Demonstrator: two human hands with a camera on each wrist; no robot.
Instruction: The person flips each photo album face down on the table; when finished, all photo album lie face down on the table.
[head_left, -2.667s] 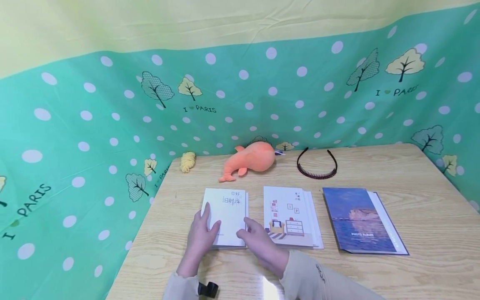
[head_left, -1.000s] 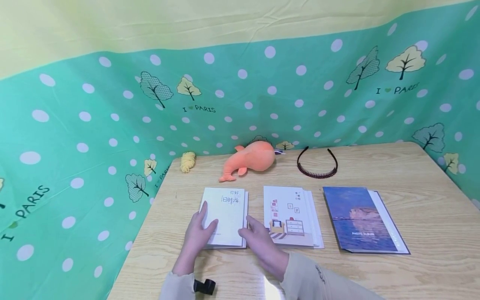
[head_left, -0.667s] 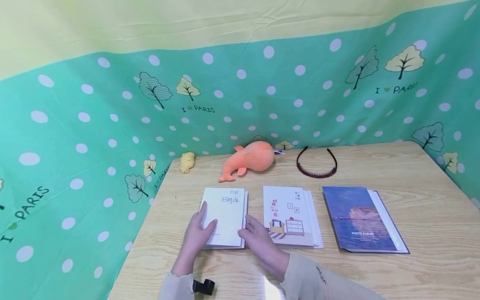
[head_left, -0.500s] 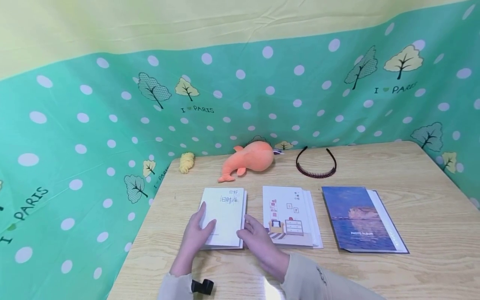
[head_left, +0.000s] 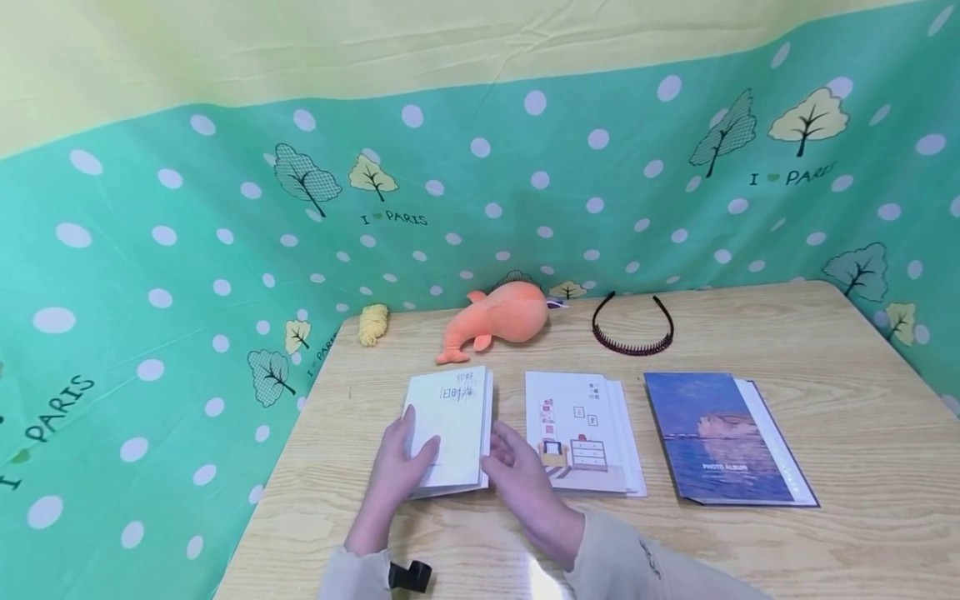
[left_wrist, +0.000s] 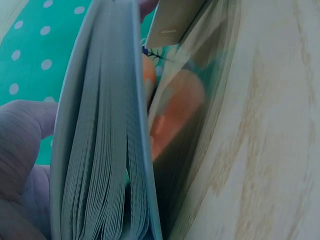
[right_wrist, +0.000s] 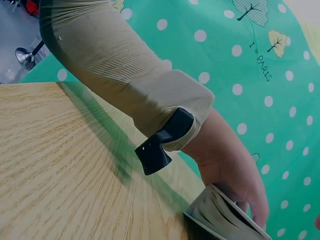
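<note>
Green dotted cloth with printed trees is hung behind the bench, and its upper part is pale yellow. Directions are counted from the white book, with twelve o'clock pointing to the back of the bench. This book is found in the near part of the bench, left of the middle, and it is tilted; its page edges are clearly shown in the left wrist view. From eight o'clock it is gripped by the left hand, with the thumb laid on the cover and the fingers kept at the left edge. At four o'clock the right hand is placed close to the right edge, with its fingers bent; whether the edge is pinched or only touched cannot be told. At three o'clock a picture book is laid just beside, and farther in the same direction a blue album is seen. At one o'clock an orange toy is placed, at two o'clock a dark headband, and at eleven o'clock some yellow yarn. Light sleeves are worn on both arms.
</note>
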